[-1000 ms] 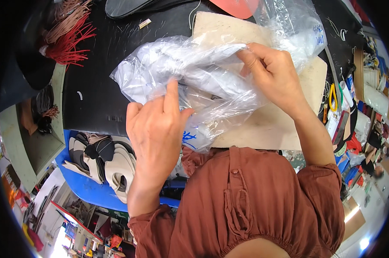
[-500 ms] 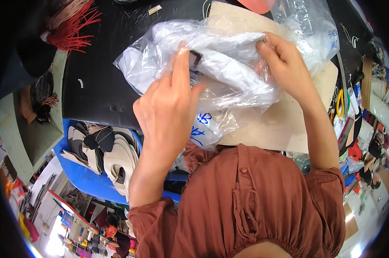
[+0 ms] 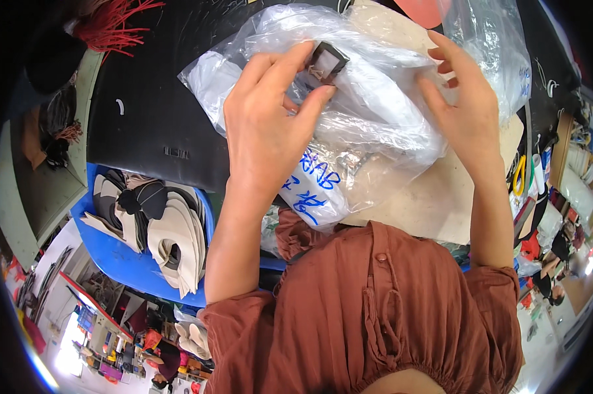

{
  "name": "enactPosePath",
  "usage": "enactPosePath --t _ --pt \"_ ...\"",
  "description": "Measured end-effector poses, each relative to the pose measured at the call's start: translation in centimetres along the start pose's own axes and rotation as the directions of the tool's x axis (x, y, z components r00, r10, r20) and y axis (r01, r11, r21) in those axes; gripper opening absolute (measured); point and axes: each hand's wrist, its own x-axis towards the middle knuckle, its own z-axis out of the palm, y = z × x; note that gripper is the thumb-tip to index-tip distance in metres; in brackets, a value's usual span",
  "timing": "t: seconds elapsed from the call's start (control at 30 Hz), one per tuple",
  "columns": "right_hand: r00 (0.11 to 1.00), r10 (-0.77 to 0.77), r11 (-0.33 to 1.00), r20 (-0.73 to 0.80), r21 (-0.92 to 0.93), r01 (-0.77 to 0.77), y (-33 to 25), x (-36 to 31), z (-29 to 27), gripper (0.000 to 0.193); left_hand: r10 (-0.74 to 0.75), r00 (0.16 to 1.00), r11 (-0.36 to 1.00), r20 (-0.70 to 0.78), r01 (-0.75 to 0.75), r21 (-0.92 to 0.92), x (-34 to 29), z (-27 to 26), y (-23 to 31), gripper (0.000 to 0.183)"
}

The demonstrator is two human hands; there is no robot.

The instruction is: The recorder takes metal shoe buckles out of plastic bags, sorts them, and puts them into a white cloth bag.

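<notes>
The left hand (image 3: 267, 111) curves beside a small dark-rimmed piece (image 3: 328, 61), its grip unclear; the right hand (image 3: 470, 102) is spread wide by a crinkled, clear plastic bag (image 3: 381, 92), whitish, blue-marked, over a beige board (image 3: 431, 203) on the black desk (image 3: 155, 121).

Around a black tabletop (image 3: 158, 125)
At left, a blue bin (image 3: 112, 260) holds cut beige and black pieces (image 3: 166, 218); red fringe (image 3: 112, 27) spreads at upper left, a coral-red piece (image 3: 425, 9) sits by the top edge, a yellow loop (image 3: 520, 175) at right
</notes>
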Motion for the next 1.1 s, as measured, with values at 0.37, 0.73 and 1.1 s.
enactPosePath --t 0.37,0.73,1.1 --pt "0.913 -0.399 0.916 0.089 0.078 0.393 -2.5 -2.2 -0.1 0.032 0.191 0.978 0.956 -0.078 -0.168 0.24 1.1 1.4 0.2 0.042" --pt "0.929 -0.246 0.961 -0.278 -0.198 0.195 3.5 -4.7 -3.6 0.042 0.208 0.976 0.89 0.067 -0.218 0.401 0.7 0.3 2.1 0.042" --pt "0.93 0.342 0.929 0.132 -0.2 -0.313 4.9 0.4 -3.5 0.05 0.488 0.873 0.836 -0.015 -0.462 0.296 1.1 2.9 7.3 0.027"
